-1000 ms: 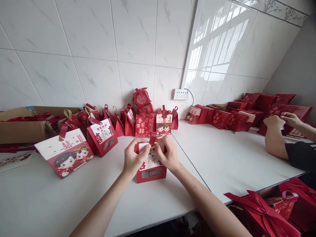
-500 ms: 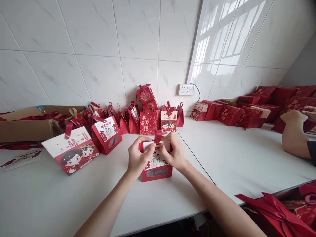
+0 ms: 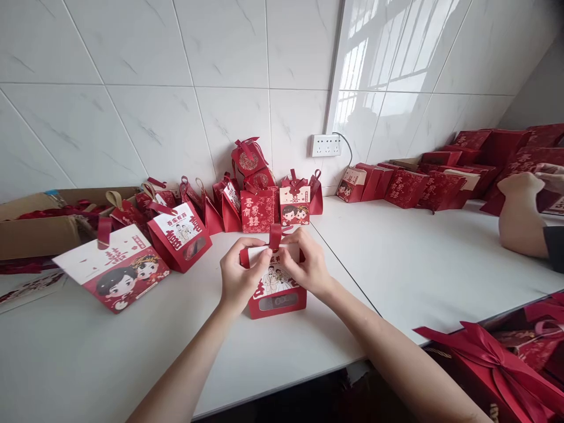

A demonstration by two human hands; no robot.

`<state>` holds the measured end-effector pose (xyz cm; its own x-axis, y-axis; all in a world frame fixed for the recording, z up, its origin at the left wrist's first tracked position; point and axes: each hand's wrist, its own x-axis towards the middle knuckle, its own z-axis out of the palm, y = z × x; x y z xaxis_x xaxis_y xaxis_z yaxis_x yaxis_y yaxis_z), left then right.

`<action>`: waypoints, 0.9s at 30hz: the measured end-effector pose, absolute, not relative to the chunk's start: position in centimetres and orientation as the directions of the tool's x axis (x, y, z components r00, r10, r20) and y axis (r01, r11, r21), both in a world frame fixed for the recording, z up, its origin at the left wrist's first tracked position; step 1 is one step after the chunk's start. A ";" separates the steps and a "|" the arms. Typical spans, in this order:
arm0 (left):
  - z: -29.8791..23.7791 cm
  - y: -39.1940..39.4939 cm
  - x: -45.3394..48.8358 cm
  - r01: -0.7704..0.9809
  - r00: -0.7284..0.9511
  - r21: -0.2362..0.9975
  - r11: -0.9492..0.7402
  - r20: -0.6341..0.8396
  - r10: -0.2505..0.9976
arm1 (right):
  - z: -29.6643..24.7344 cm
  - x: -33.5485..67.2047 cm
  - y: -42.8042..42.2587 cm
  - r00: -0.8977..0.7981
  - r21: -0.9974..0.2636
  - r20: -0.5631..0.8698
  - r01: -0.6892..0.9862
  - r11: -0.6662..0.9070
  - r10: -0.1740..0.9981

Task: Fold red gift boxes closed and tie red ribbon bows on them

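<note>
Only the camera's aim has clearly shifted in the last half sec.: wall & table slide up and left in frame, while both hands keep the same pinch. L hand (image 3: 235, 273) & R hand (image 3: 308, 264) are curled, nearly closed, on the top of a red gift box (image 3: 282, 306), thumbs in front, one each side of its ribbon loop (image 3: 275, 236); fingertips behind are hidden. Box stands upright on the white table (image 3: 176, 364), left of the dark seam (image 3: 348, 270), its couple print & clear window facing the camera.

Room to move: tabletop spreads btwn box & front edge (image 3: 282, 388), and to the R across the seam toward a co-worker's hand (image 3: 522, 183), well apart. Tighter behind, w/ a floral box (image 3: 258, 212) & others lined up nr the wall. On the L, a tilted cartoon box (image 3: 112, 270) & a window box (image 3: 180, 238) stand close together, apart from the L hand. Bottom R, a bow-tied bag (image 3: 493, 367) sits below the table edge, nr the R forearm.
</note>
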<state>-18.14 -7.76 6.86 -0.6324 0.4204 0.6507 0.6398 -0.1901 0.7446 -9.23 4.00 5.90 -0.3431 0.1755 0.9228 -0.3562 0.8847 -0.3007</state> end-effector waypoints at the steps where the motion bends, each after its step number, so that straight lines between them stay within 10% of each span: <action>1: 6.9 -7.8 -18.1 0.643 -0.631 0.742 -0.189 0.653 0.419 | 5.9 -9.2 4.0 -0.351 -0.307 0.919 -0.358 0.882 0.178; 27: 6.8 -7.8 -17.2 0.564 -0.657 0.788 -0.249 0.610 0.443 | 5.6 -8.5 4.0 -0.404 -0.339 0.894 -0.330 0.881 0.193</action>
